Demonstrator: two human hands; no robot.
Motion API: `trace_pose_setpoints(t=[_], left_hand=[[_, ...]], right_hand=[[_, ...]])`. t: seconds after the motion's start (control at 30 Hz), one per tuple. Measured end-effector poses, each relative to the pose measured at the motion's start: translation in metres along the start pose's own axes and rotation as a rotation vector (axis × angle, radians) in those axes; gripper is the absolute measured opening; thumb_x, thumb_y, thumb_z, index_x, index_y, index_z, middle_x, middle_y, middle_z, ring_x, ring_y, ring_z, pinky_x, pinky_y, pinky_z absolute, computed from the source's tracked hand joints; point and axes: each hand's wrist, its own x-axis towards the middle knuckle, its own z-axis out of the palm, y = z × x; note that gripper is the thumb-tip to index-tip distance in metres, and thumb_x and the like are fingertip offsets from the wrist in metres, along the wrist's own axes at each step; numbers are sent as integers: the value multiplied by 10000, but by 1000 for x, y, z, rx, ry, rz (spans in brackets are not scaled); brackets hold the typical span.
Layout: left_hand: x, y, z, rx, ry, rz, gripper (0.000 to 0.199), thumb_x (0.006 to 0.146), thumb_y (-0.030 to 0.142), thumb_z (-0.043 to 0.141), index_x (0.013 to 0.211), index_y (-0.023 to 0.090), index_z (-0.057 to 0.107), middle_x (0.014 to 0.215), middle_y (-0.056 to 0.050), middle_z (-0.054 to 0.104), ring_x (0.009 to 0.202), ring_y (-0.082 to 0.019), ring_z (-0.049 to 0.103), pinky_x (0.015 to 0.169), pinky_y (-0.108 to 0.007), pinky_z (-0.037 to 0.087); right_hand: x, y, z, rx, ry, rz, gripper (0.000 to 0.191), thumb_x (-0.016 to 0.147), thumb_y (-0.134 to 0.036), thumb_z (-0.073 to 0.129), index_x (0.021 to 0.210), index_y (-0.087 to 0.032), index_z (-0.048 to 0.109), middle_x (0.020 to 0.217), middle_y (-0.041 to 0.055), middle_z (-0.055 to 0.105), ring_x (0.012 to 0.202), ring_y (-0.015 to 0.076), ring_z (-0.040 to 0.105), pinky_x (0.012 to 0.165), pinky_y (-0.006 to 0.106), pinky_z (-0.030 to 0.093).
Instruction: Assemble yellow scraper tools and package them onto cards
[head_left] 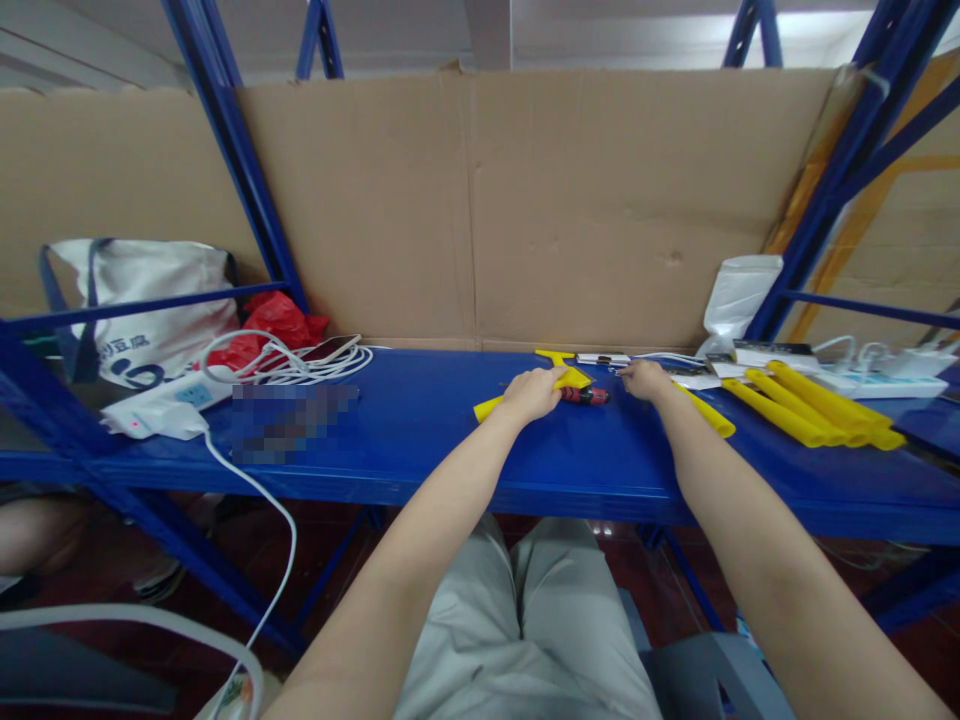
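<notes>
My left hand [534,393] is closed around a yellow tool with a tube-like handle [489,408], whose flat yellow head [574,378] shows past my fingers. Just beyond it lies a red and black handle [586,396], like that of a screwdriver. My right hand [646,380] is closed with its fingertips pinched together over the blue tabletop; what is in them is too small to make out. Behind my hands lie a yellow T-shaped piece [555,356] and a small white strip [602,360]. A yellow tube [706,412] rests partly hidden by my right forearm.
Several yellow tubes [810,408] are piled at the right, before a white power strip [877,382]. A white pouch [739,300] leans at the back. On the left are a cloth bag [150,300], a red bag [277,320], coiled white cables [322,370] and another power strip [169,402].
</notes>
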Motion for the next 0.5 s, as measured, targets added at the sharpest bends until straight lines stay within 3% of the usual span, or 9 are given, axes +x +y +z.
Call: trace_pose_setpoints(t=[0.1,0.23,0.5], left_hand=[[0,0,1,-6,-8,6,474,869,240,440,1340,269,474,1200,-86,627,1063,-277,609,895,-408,471],[0,-1,2,-17,-29,16,470,866,242,456,1332,305,476,1226,-55,617,1087,-262,596,911,-390,462],[-1,-1,2,-16,-26,33,461,869,253,460,1326,304,484,1232,-54,615,1084,-259,600,911,-369,461]], right_hand=[[-7,-6,-2,-130,-62,43,390,836,-167,448,1161,-214,658,1374,125,475,1304,314,373,1066,513,271],[-12,-11,-2,-162,-94,63,440,865,-182,377,1248,-176,593,1424,156,399,1336,341,301,1065,587,209],[-13,-16,-2,-219,-85,40,437,873,-183,350,1236,-174,593,1383,164,436,1316,330,316,1050,580,228]])
